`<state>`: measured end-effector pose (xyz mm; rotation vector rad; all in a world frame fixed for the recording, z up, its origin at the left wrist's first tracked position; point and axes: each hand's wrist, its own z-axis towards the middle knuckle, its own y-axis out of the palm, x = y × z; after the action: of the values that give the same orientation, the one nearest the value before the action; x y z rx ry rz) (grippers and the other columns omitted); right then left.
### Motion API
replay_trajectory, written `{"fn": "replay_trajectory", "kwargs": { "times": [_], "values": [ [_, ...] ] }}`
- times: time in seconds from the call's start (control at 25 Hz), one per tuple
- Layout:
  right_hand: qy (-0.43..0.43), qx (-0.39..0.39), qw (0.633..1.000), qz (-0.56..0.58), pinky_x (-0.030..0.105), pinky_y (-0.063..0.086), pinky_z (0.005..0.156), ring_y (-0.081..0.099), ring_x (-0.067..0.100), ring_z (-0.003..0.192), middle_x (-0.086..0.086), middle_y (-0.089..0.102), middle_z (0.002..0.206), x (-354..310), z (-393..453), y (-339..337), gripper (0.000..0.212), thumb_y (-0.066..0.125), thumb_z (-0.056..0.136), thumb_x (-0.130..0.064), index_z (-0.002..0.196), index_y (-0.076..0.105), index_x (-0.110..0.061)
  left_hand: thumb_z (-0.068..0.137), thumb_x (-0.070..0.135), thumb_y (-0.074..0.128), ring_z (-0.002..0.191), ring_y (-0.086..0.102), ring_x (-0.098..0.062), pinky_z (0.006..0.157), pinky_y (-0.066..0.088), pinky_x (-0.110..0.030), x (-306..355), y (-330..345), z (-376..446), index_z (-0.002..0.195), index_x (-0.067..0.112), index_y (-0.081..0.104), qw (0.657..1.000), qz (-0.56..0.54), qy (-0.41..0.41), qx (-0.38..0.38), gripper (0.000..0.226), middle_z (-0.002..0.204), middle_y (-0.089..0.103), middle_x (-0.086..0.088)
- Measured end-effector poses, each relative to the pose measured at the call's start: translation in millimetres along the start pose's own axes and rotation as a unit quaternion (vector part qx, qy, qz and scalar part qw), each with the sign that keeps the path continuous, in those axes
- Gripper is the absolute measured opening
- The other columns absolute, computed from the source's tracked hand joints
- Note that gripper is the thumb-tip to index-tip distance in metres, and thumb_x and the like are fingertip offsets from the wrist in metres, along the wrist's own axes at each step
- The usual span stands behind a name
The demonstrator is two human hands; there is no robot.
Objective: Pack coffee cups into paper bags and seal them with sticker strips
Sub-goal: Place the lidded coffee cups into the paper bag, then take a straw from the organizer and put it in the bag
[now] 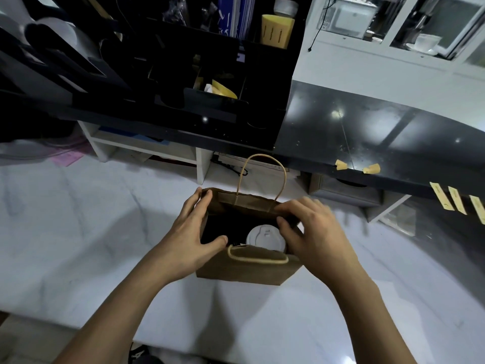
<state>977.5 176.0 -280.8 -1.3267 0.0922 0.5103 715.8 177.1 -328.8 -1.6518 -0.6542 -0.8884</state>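
Gripping the left wall of a brown kraft paper bag [246, 267] with the left hand [193, 232], thumb hooked over the near rim and fingers wrapping the far corner. Pinching the bag's right rim with the right hand [312, 232], fingers curling over the far edge, slightly blurred. Standing upright between both hands on a white marbled counter [78, 232], mouth spread open. Sitting deep inside toward the right, just under the right thumb: a coffee cup [265, 239] with a round white plastic lid, its embossed mark too small to read. Rising behind, one twisted-paper handle; lying folded over the near rim, the other. Hanging from the edge of a glossy black shelf [367, 132] at right, yellow sticker strips [456, 200], their printing unreadable. Looming at rear left, a black organiser [210, 101] holding yellow slips.
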Motion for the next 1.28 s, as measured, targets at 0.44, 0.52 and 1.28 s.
{"fn": "replay_trajectory", "kwargs": {
  "times": [0.44, 0.52, 1.28],
  "values": [
    [0.178, 0.126, 0.953, 0.212, 0.022, 0.050, 0.086, 0.063, -0.004, 0.100, -0.024, 0.068, 0.107, 20, -43, 26, 0.021, 0.065, 0.096, -0.028, 0.115, 0.058, -0.036, 0.093, 0.044, 0.065, 0.134, 0.023, 0.006, 0.109, 0.030, -0.024, 4, 0, -3, 0.159, 0.042, 0.008, 1.000, -0.003, -0.009, 0.015, 0.087, 0.162, 0.000, 0.031],
    [0.185, 0.115, 0.949, 0.229, 0.018, 0.048, 0.085, 0.063, -0.007, 0.101, -0.029, 0.068, 0.105, 17, -43, 27, 0.020, 0.063, 0.097, -0.032, 0.113, 0.058, -0.043, 0.093, 0.043, 0.065, 0.133, 0.022, 0.008, 0.109, 0.029, -0.024, 5, 0, -3, 0.159, 0.042, 0.007, 1.000, -0.004, -0.009, 0.017, 0.087, 0.162, 0.001, 0.031],
    [0.149, 0.135, 0.952, 0.231, 0.020, 0.052, 0.079, 0.064, 0.000, 0.096, -0.023, 0.067, 0.102, 2, -3, 9, 0.025, 0.064, 0.096, -0.034, 0.118, 0.057, -0.043, 0.097, 0.040, 0.059, 0.140, 0.034, -0.011, 0.111, 0.041, -0.040, 26, -32, 3, 0.148, 0.048, 0.031, 0.991, 0.040, 0.007, 0.125, 0.058, 0.152, 0.030, 0.020]
  ]
}}
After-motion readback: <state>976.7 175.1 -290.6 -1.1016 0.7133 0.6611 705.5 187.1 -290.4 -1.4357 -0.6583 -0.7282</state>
